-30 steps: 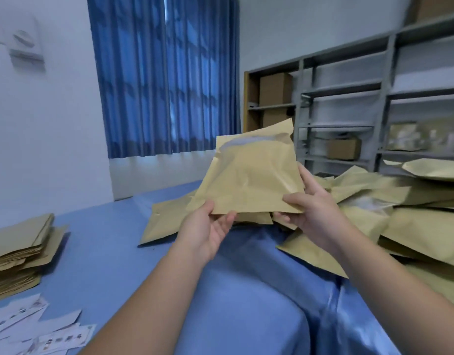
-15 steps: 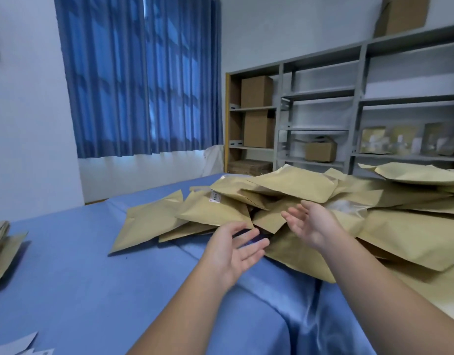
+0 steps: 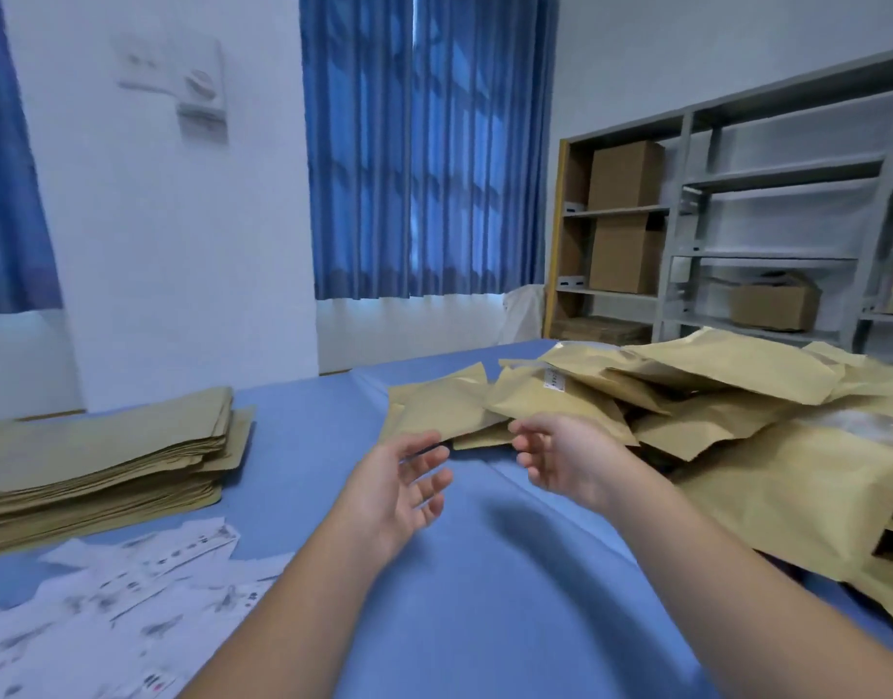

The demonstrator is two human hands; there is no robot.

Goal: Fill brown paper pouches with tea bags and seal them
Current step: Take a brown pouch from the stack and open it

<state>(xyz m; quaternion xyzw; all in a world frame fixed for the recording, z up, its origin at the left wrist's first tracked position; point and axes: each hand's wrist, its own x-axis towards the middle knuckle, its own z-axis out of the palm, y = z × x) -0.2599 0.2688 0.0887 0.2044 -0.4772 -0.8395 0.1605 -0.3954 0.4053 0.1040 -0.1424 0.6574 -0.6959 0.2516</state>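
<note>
A heap of filled brown paper pouches covers the right side of the blue table. A flat stack of empty brown pouches lies at the left. My left hand hovers over the table's middle, palm turned inward, fingers spread and empty. My right hand hangs just in front of the nearest filled pouch, fingers loosely curled, holding nothing. No tea bags are visible.
White printed paper slips are scattered at the near left. Grey shelves with cardboard boxes stand at the back right. Blue curtains hang behind the table.
A second ago both hands held a filled pouch up; it now lies on the heap. Both hands are empty and drawn back, and the view has swung left to show the empty stack.
</note>
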